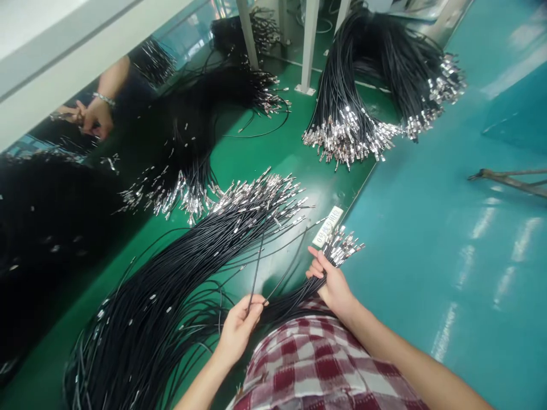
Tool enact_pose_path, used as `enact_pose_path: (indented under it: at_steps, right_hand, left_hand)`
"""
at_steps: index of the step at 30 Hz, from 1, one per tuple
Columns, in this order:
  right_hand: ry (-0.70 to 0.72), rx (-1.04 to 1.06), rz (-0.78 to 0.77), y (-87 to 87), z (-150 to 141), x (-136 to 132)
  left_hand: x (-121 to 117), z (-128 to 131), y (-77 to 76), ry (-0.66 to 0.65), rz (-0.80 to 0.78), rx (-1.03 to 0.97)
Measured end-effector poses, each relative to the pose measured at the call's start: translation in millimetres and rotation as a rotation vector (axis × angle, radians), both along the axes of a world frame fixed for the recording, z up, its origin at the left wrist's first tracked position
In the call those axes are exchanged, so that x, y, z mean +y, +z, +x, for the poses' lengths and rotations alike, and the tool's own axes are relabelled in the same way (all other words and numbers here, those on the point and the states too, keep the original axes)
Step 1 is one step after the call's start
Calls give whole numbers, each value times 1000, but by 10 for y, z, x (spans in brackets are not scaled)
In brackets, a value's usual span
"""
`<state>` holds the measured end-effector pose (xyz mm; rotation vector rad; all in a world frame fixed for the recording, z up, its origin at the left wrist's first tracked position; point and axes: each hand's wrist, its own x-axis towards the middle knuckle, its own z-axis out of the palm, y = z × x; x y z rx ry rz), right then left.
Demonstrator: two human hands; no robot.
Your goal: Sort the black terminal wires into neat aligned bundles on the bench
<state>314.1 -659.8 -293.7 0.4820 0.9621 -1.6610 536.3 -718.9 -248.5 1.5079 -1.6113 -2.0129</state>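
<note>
My right hand [335,285] is wrapped round a bundle of black cables [294,299] just below their silvery metal ends [344,247]. Pinched between the thumb and fingers of my left hand [240,326] is a thin black cable [258,262], which rises from the fingertips toward the large pile. That large pile of black cables [158,285] lies on the green table to the left, its metal terminals [267,196] fanned toward the middle. A small white label with printed characters [328,226] is on the table edge, right beside the bundle's ends.
Another thick bundle of black cables [371,68] hangs bent over at the back right, near a white post [308,51]. More dark cables [192,114] lie at the back left. A glossy panel under a pale beam [64,57] reflects a hand. Blue floor [427,239] stretches right.
</note>
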Motion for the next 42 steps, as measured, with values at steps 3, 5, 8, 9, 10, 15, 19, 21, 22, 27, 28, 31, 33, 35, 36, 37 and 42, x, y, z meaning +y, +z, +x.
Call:
enact_pose_path:
  at_steps: [3, 5, 8, 9, 10, 15, 19, 21, 22, 27, 28, 31, 33, 35, 36, 37, 42]
  right_hand:
    - [28, 2, -21, 16, -16, -24]
    - [43, 21, -7, 28, -21, -31]
    - [72, 69, 30, 54, -21, -20]
    - [89, 75, 41, 65, -22, -13]
    - [112, 72, 50, 77, -24, -7]
    - [161, 40, 27, 113, -55, -10]
    - [137, 53, 45, 108, -82, -24]
    - [145, 19, -3, 108, -86, -25]
    - [146, -9, -30, 109, -85, -26]
    - [42, -65, -5, 99, -52, -39]
    - [24, -59, 4, 90, -43, -42]
    - [8, -34, 13, 51, -20, -40]
    - [17, -9, 7, 28, -10, -21]
    - [23, 26, 2, 15, -1, 14]
    - [25, 45, -1, 14, 3, 34]
    - [26, 65, -4, 18, 7, 52]
    - [109, 113, -61, 237, 54, -4]
  left_hand:
    - [51, 64, 29, -113, -81, -27]
    - [87, 96, 24, -212, -86, -41]
    - [77, 73, -25, -377, -47, -62]
    - [48, 27, -55, -406, -40, -66]
    - [7, -45, -92, -409, -34, -66]
    - [-308, -721, -294, -130, 195, 67]
    - [-445, -1118, -205, 34, 157, 84]
    - [-411, -1109, -68, -47, -56, 98]
    - [-372, -1066, -5, -127, -152, 94]
    - [-106, -823, -6, -351, -288, -56]
    - [-58, -805, -66, -339, -280, -79]
    - [52, -808, -238, -288, -259, -125]
    - [106, -833, -277, -273, -258, -158]
    - [159, -854, -238, -290, -270, -221]
    - [186, -858, -200, -313, -297, -258]
    - [211, -856, -159, -343, -352, -289]
    - [233, -635, -88, -477, -642, -202]
